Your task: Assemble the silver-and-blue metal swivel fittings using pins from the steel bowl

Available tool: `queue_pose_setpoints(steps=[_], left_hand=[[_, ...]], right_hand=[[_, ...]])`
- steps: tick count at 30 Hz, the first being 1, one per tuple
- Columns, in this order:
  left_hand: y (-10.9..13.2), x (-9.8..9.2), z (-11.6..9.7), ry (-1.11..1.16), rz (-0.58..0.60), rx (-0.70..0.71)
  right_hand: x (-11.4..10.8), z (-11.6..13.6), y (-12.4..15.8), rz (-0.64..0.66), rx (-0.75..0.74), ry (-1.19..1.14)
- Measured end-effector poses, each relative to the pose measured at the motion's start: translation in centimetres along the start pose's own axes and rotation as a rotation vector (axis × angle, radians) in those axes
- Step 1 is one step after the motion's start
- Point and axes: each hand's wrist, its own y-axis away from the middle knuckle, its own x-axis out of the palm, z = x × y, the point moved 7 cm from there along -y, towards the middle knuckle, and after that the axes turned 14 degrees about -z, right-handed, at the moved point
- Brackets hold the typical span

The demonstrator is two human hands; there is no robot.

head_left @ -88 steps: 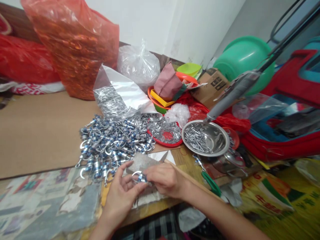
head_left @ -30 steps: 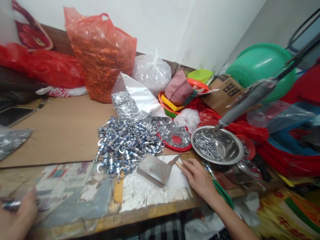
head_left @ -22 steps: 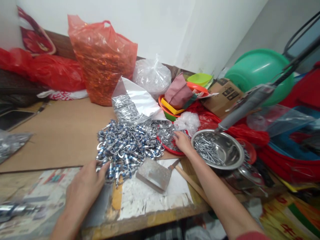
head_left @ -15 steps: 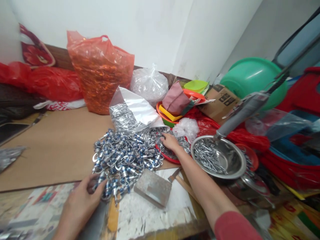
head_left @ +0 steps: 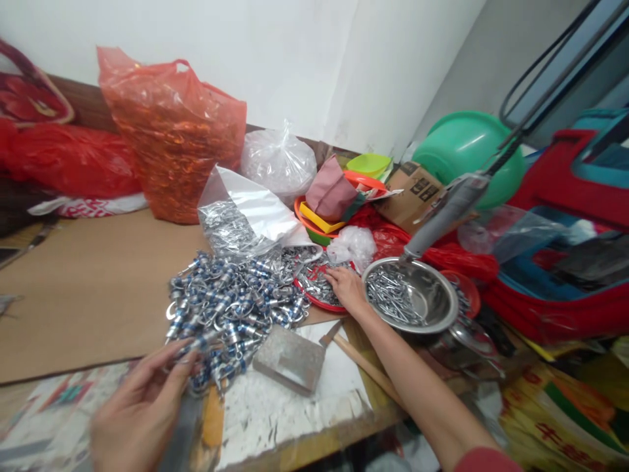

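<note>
My left hand (head_left: 147,396) is closed at the near left edge of a heap of blue-and-silver metal fittings (head_left: 236,298). Thumb and fingers pinch one blurred blue-and-silver fitting (head_left: 200,343). Over the right side of a red dish (head_left: 324,305) is my right hand (head_left: 348,290), its fingers stretched toward small silver metal parts (head_left: 314,278). Its fingertips touch or hover just above those parts; which one I cannot tell. A grey metal block (head_left: 289,359) lies between the heap and my right forearm, beside a wooden-handled tool (head_left: 366,367).
A steel bowl (head_left: 445,321) of metal pins stands right of the dish, with a grey-handled tool (head_left: 442,210) hanging above it. Behind the heap are a clear bag (head_left: 230,226) of metal parts and an orange bag (head_left: 171,144). Cardboard (head_left: 88,288) covers the left side.
My left hand has gone from thumb and fingers apart to pinching a fitting. My right hand has shifted to the right within the dish. The camera view has turned rightward.
</note>
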Motion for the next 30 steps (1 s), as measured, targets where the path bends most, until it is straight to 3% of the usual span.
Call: queue_pose_setpoints(steps=[4,6,9,13,16,20,30], left_hand=[[4.0,5.3,0.8,0.166,0.453,-0.196],[5.3,6.8,0.9,0.216,0.515,-0.207],[6.0,7.7,1.1,0.185,0.525,-0.185],[5.5,7.1,-0.1,0.106,0.429,0.001],[6.0,6.9,-0.8,0.084,0.455,0.084],[6.8,7.0,-0.9,0.044,0.471,0.148],[7.4,7.3,-1.3,0.034,0.527,0.218]], right_hand=[[-1.8,0.0,0.4,-0.059,0.043,-0.045],[-2.9,0.8,1.3,-0.072,0.042,-0.109],[-4.4,3.5,3.6,-0.058,0.013,-0.232],[-6.1,8.2,7.6,-0.02,-0.032,-0.55],[-7.3,10.1,9.5,-0.046,0.002,-0.807],[-8.4,11.0,10.5,-0.108,-0.016,-0.935],[-7.7,10.9,11.8,-0.005,0.176,-1.188]])
